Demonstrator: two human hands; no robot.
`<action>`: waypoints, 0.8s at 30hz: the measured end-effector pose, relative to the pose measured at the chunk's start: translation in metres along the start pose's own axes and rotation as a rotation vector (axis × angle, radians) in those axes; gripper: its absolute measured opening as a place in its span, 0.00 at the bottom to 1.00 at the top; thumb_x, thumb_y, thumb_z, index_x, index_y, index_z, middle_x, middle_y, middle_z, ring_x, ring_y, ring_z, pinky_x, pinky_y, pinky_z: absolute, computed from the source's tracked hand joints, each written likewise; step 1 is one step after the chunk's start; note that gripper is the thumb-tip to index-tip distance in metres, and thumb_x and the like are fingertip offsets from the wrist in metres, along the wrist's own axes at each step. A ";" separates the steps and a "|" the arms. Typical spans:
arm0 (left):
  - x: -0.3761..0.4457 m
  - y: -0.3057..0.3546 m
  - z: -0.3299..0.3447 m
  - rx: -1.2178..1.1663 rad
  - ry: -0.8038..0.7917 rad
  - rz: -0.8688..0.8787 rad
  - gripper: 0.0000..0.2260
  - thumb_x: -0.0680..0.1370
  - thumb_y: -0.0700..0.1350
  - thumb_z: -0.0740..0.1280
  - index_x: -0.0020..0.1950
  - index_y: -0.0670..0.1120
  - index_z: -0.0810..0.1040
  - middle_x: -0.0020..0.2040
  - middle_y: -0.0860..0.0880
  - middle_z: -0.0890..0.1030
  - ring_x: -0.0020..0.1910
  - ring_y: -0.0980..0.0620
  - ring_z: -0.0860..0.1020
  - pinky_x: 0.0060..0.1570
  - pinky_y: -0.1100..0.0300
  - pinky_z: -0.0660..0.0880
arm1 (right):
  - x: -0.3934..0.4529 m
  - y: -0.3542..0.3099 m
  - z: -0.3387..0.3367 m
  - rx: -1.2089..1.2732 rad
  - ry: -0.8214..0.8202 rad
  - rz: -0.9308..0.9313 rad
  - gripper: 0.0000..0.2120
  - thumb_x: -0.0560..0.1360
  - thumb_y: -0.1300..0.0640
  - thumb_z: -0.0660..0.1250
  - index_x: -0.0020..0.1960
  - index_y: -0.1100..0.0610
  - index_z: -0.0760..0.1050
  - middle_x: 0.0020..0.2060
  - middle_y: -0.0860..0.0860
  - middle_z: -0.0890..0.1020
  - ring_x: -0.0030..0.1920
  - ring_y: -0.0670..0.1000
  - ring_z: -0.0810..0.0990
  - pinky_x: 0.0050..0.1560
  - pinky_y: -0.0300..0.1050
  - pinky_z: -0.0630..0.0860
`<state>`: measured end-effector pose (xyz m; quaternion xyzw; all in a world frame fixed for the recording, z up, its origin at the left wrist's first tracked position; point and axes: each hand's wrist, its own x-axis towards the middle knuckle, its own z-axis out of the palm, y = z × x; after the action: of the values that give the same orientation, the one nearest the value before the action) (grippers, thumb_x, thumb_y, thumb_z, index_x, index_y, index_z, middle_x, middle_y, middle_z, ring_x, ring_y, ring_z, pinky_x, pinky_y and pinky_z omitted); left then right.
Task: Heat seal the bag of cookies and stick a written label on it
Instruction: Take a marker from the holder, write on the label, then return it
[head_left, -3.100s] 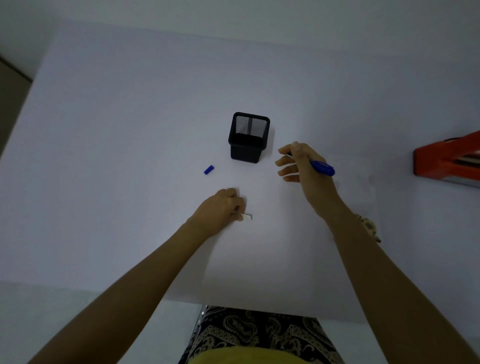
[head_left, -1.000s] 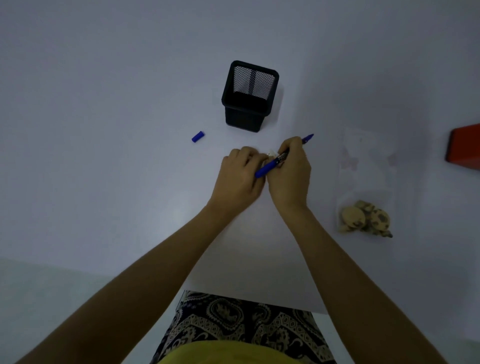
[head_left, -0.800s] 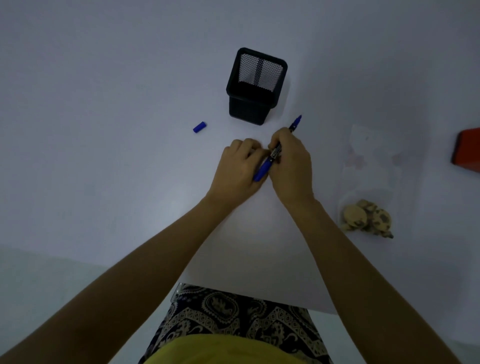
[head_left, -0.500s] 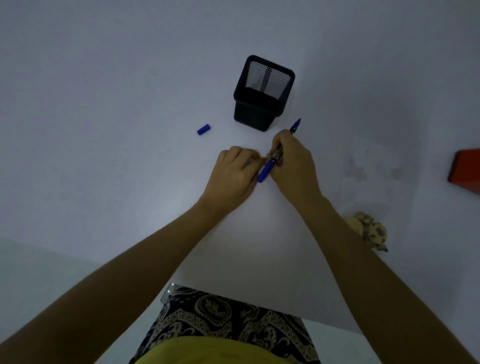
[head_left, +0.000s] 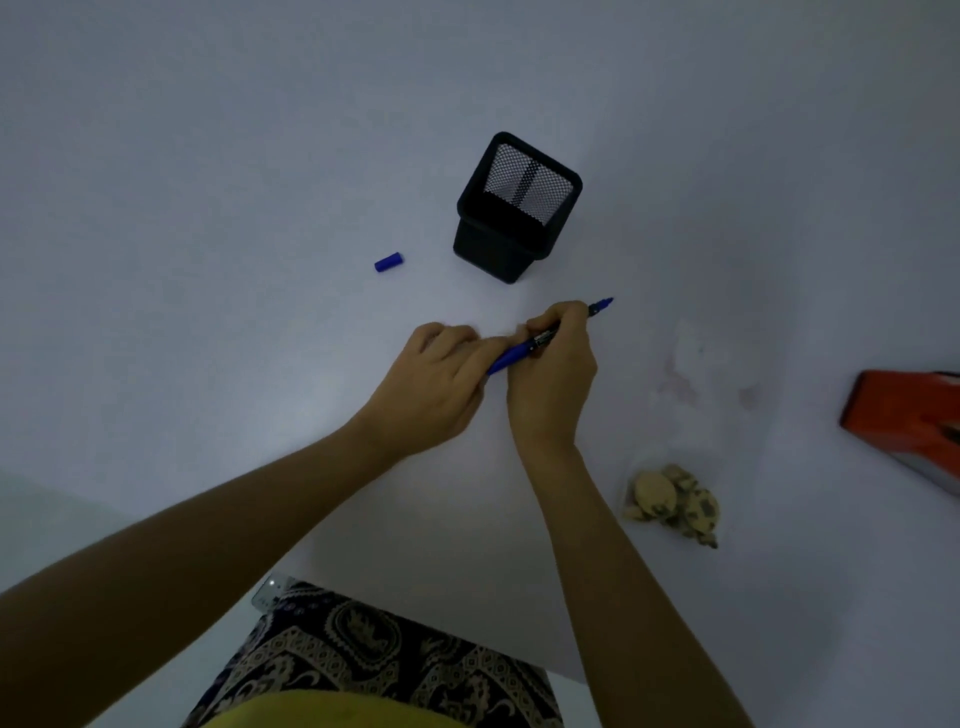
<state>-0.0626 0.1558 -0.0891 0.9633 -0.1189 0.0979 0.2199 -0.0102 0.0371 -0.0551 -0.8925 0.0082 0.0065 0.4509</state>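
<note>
Bag of cookies (head_left: 675, 447) lies right of the right hand (head_left: 553, 374), which grips a blue pen (head_left: 540, 340).

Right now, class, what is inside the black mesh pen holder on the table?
The pen holder looks empty: only its far mesh wall shows through the open top. Its floor is hidden by the near wall. The pen is in the right hand; its cap lies on the table.

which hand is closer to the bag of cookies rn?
Right. The right hand, holding the blue pen, sits just left of the bag of cookies and farther up the table; the left hand is beyond it, farther left.
</note>
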 end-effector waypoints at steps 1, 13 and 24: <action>0.001 0.000 0.001 0.003 0.009 -0.004 0.20 0.74 0.40 0.65 0.66 0.43 0.69 0.55 0.41 0.81 0.55 0.44 0.75 0.57 0.52 0.66 | 0.001 0.000 -0.001 0.005 0.005 -0.042 0.08 0.77 0.64 0.65 0.44 0.56 0.67 0.36 0.53 0.76 0.36 0.47 0.75 0.40 0.33 0.75; 0.004 -0.001 -0.002 0.065 -0.023 -0.010 0.15 0.76 0.41 0.65 0.63 0.42 0.77 0.60 0.43 0.80 0.59 0.43 0.76 0.59 0.49 0.70 | 0.019 -0.009 -0.006 0.291 -0.147 -0.133 0.07 0.79 0.58 0.64 0.53 0.60 0.75 0.38 0.51 0.82 0.37 0.47 0.81 0.40 0.46 0.80; 0.003 0.001 -0.002 0.072 0.013 0.002 0.12 0.75 0.40 0.66 0.58 0.41 0.80 0.56 0.44 0.82 0.52 0.43 0.79 0.54 0.51 0.72 | 0.025 0.003 0.017 0.161 -0.053 -0.087 0.13 0.75 0.54 0.70 0.37 0.57 0.70 0.26 0.45 0.74 0.27 0.42 0.75 0.30 0.30 0.70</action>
<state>-0.0599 0.1554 -0.0860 0.9698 -0.1147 0.1084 0.1860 0.0151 0.0493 -0.0682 -0.8523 -0.0422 0.0099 0.5212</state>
